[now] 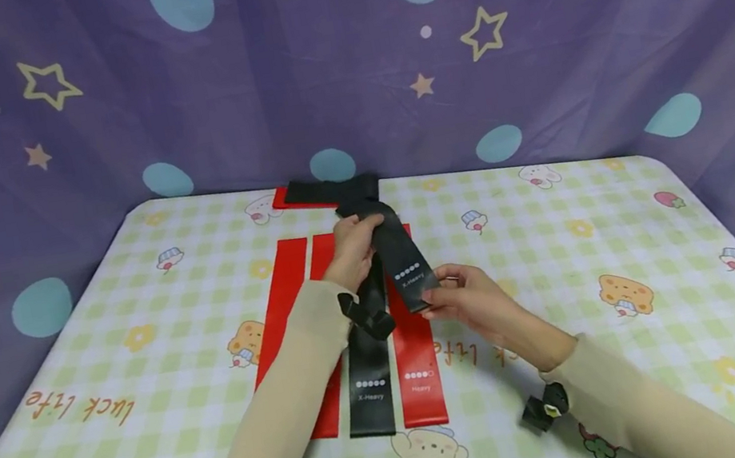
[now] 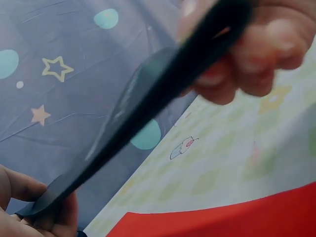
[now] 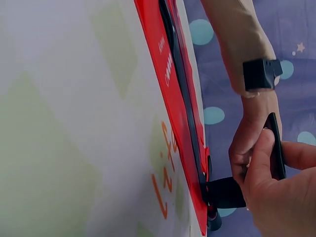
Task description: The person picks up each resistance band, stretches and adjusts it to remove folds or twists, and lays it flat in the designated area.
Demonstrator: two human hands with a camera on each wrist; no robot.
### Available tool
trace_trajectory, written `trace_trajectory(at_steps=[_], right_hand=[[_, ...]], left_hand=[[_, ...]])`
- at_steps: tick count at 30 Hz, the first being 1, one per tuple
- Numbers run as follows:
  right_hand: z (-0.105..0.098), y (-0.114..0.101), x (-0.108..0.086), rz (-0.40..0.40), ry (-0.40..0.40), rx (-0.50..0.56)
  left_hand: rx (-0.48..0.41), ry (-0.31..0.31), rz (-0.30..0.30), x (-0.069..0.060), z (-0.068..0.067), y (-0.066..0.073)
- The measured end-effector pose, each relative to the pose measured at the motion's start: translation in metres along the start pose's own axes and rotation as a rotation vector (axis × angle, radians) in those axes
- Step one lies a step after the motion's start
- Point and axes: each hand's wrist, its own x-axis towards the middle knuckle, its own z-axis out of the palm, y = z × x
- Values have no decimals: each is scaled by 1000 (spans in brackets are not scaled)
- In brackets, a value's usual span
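In the head view, both hands hold a black X-Heavy resistance band (image 1: pixel 403 259) above the table. My left hand (image 1: pixel 351 249) pinches it partway along, with the thumb on top. My right hand (image 1: pixel 470 301) grips the near end between thumb and fingers. The left wrist view shows the band (image 2: pixel 133 118) stretched slantwise from the left hand (image 2: pixel 24 202) to the right hand (image 2: pixel 266 59). In the right wrist view, the right hand (image 3: pixel 276 197) pinches the band edge-on. Below lie another black X-Heavy band (image 1: pixel 367 375) and a red Heavy band (image 1: pixel 419 374), partly covered by the held band.
Another red band (image 1: pixel 288 275) lies flat at the left, partly under the left forearm. At the back, a black band (image 1: pixel 332 190) lies crosswise over a red one (image 1: pixel 279 202). A checked cloth (image 1: pixel 171 408) covers the table; a purple curtain (image 1: pixel 326 66) hangs behind.
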Motion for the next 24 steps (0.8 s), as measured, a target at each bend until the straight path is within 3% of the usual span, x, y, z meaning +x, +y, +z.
trace_trajectory(at_steps=[8,17,24], right_hand=[[2,7,-13,7,-19,-33],[5,17,-25,-5,-9,-170],[6,24,-33,-9,-50,-163]], left_hand=[[-41,-1,4,0,-1,3],[-71,-9,22,0,1,3],[-72,-44,-2,-2,1,5]])
